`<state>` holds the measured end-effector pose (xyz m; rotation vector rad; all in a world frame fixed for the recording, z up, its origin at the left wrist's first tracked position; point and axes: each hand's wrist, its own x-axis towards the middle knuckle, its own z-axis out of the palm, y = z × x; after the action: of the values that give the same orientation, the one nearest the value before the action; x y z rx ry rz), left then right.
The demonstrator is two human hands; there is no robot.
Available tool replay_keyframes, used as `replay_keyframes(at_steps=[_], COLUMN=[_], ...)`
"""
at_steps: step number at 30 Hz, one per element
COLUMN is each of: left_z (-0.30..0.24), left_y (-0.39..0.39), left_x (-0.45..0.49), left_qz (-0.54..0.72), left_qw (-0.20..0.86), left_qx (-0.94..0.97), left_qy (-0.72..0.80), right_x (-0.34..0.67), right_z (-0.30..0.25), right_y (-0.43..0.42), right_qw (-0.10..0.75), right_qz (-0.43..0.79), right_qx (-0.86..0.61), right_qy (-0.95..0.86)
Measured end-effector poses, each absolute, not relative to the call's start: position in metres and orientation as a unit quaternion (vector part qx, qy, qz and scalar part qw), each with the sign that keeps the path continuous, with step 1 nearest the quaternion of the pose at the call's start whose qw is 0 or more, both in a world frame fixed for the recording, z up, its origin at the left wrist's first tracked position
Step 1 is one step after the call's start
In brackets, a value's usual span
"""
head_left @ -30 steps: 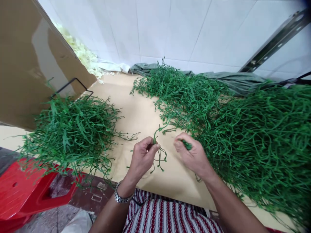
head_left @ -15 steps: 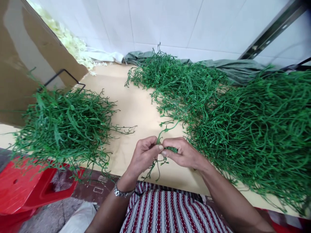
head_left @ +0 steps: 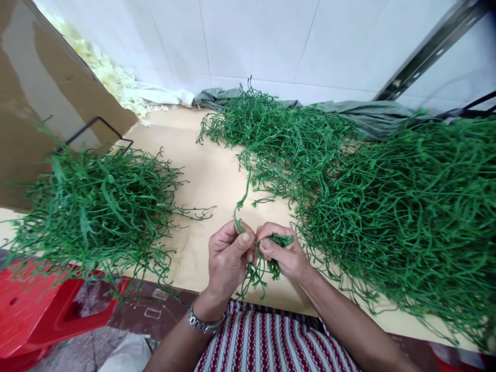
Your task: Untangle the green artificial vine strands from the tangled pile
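A green stem (head_left: pixel 239 205) is being pinched by the left hand (head_left: pixel 228 258) over a table (head_left: pixel 209 170), sprigs (head_left: pixel 284 239), partly hidden, apparently being clasped by the right hand (head_left: pixel 290 257); light, bendy handling and a mid-length grip are being suggested.

No text, label, brand, number or sign can be read.
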<state>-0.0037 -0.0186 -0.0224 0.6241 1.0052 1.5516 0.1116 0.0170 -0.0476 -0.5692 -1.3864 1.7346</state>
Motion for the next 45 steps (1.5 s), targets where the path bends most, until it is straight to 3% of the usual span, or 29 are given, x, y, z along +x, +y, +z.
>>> replay_keyframes(at_steps=[14, 21, 25, 29, 36, 45], left_z=[-0.023, -0.034, -0.035, -0.031, -0.026, -0.023], left_y=[-0.013, -0.013, -0.012, -0.01, -0.013, -0.008], left_x=[0.001, -0.018, -0.026, -0.032, -0.031, -0.042], left_qz=[0.7, 0.62, 0.575, 0.565, 0.488, 0.414], left_qw=[0.549, 0.547, 0.549, 0.498, 0.395, 0.501], left_qx=[0.237, 0.366, 0.424, 0.485, 0.548, 0.541], left_qy=[0.39, 0.427, 0.434, 0.444, 0.552, 0.534], right_x=[0.106, 0.122, 0.124, 0.124, 0.131, 0.126], right_z=[-0.049, -0.031, -0.026, -0.029, -0.034, -0.034], right_y=[0.013, 0.031, 0.035, 0.035, 0.04, 0.043], right_qw=[0.454, 0.348, 0.333, 0.335, 0.263, 0.281], right_qz=[0.678, 0.485, 0.441, 0.407, 0.192, 0.203], right_qx=[-0.251, -0.3, -0.276, -0.244, -0.245, -0.21], right_qy=[-0.521, -0.744, -0.786, -0.814, -0.913, -0.914])
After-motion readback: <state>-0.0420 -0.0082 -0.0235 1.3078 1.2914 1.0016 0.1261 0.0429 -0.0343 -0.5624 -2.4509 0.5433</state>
